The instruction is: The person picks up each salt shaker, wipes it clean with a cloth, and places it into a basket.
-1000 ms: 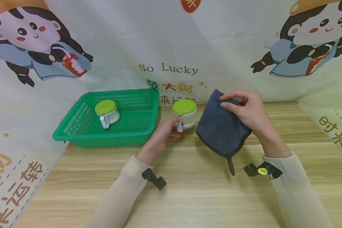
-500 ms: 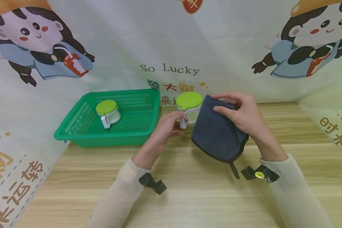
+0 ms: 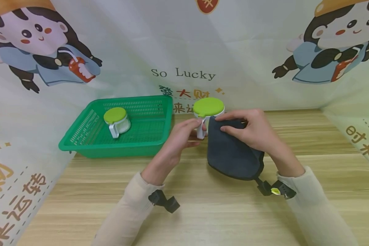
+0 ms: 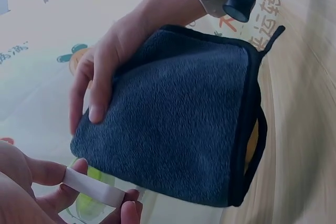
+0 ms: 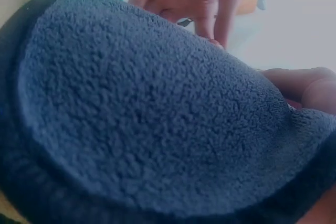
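Green-lidded jar (image 3: 208, 107) is held near the back of the wood-grain table (image 3: 221, 215), to the right of the green basket (image 3: 120, 150), with its lid facing up. Its white handle (image 4: 97, 188) is pinched between the thumb and fingers of the left hand (image 3: 184, 134); whether the jar's base is touching the tabletop cannot be told, since its lower part is covered. By the right hand (image 3: 254, 131) a dark blue-grey cloth (image 3: 235, 152) is gripped along its upper edge, with the thumb laid on the near face and the other fingers set behind the edge. The cloth is hung just beside the handle, and part of the jar is hidden by its upper left corner in the head view; whether the two are touching cannot be made out. A darker binding is seen along the cloth's border, and in the left wrist view a small loop (image 4: 274, 39) is shown at one corner. Inside the basket, toward its left side, a second jar (image 3: 117, 120) with a green lid is stood upright, its white handle turned toward the near wall. Behind everything, a printed backdrop (image 3: 246, 44) is hung.
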`<state>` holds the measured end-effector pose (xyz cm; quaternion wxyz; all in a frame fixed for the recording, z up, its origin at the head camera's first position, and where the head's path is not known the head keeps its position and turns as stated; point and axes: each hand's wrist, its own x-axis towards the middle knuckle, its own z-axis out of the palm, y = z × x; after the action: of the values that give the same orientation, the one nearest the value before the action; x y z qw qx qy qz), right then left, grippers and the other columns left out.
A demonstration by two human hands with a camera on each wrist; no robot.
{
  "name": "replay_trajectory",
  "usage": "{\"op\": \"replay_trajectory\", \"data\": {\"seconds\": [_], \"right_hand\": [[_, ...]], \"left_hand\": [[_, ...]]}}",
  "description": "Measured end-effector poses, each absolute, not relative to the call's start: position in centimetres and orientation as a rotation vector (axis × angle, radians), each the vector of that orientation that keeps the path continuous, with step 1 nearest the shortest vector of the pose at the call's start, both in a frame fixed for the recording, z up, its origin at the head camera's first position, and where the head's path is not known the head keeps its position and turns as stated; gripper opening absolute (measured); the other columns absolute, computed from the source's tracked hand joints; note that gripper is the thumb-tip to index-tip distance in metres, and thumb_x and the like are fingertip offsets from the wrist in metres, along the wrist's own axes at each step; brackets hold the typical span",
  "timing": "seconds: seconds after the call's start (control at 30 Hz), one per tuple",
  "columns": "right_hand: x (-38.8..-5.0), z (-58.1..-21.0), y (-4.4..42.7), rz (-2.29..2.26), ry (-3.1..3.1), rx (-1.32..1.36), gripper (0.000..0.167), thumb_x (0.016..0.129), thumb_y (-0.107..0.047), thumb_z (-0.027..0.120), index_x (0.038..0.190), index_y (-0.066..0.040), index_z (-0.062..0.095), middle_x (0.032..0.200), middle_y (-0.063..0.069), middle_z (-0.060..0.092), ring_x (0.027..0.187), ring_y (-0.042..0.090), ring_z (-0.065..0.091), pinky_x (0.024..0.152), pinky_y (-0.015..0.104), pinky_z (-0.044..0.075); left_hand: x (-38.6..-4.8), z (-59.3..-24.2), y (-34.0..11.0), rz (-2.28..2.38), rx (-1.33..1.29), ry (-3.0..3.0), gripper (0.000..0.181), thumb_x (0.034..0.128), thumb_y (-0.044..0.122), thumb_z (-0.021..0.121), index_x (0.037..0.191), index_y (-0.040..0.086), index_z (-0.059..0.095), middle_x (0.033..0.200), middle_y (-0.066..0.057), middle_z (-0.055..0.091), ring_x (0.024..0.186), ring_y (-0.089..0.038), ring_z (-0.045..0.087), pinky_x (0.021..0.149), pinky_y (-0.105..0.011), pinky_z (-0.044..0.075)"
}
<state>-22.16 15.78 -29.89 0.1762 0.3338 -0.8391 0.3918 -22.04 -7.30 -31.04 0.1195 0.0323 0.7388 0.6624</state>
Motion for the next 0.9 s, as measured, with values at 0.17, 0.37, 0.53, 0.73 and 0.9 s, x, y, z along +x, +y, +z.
{"op": "replay_trajectory", "data": {"seconds": [0.17,0.37,0.53,0.73,0.9], "right_hand": [[-22.25,-30.06,15.35,1.061,-2.390,0.938,0.024,0.088,-0.009,0.081,0.111,-0.017,0.082,0.108,0.003,0.080,0.109,0.021,0.074,0.088,0.016,0.052],[-22.35,-30.15,15.12,1.020,-2.486,0.916,0.021,0.088,-0.010,0.081,0.108,-0.018,0.083,0.105,0.002,0.081,0.105,0.019,0.075,0.086,0.036,0.057],[-22.30,-30.22,15.05,0.993,-2.547,0.917,0.020,0.089,-0.011,0.081,0.107,-0.018,0.083,0.104,0.002,0.081,0.102,0.019,0.076,0.084,0.038,0.057],[-21.98,-30.00,15.14,1.022,-2.418,0.904,0.021,0.089,-0.008,0.080,0.107,-0.017,0.083,0.104,0.002,0.081,0.108,0.021,0.075,0.087,0.021,0.054],[-21.97,-29.88,15.07,1.008,-2.508,0.893,0.020,0.089,-0.010,0.080,0.107,-0.018,0.083,0.105,0.001,0.081,0.106,0.019,0.075,0.086,0.026,0.054]], "left_hand": [[-21.59,-30.75,-7.13,1.918,0.107,2.189,0.033,0.1086,0.037,0.050,0.101,0.012,0.070,0.099,0.000,0.065,0.096,-0.023,0.066,0.084,-0.034,0.055],[-21.28,-30.52,-7.19,1.909,0.135,2.215,0.033,0.1081,0.037,0.051,0.101,0.012,0.070,0.099,0.000,0.066,0.104,-0.033,0.066,0.079,-0.030,0.054],[-21.29,-30.49,-7.21,1.898,0.143,2.228,0.032,0.1079,0.037,0.051,0.101,0.012,0.071,0.098,0.000,0.067,0.100,-0.029,0.067,0.079,-0.030,0.054],[-21.32,-30.57,-7.00,1.871,0.130,2.247,0.032,0.1079,0.035,0.051,0.101,0.011,0.072,0.096,-0.001,0.066,0.090,-0.020,0.065,0.077,-0.029,0.054],[-21.16,-30.48,-7.05,1.878,0.129,2.242,0.032,0.1081,0.034,0.051,0.101,0.011,0.072,0.096,0.000,0.067,0.087,-0.016,0.065,0.077,-0.028,0.055]]}}
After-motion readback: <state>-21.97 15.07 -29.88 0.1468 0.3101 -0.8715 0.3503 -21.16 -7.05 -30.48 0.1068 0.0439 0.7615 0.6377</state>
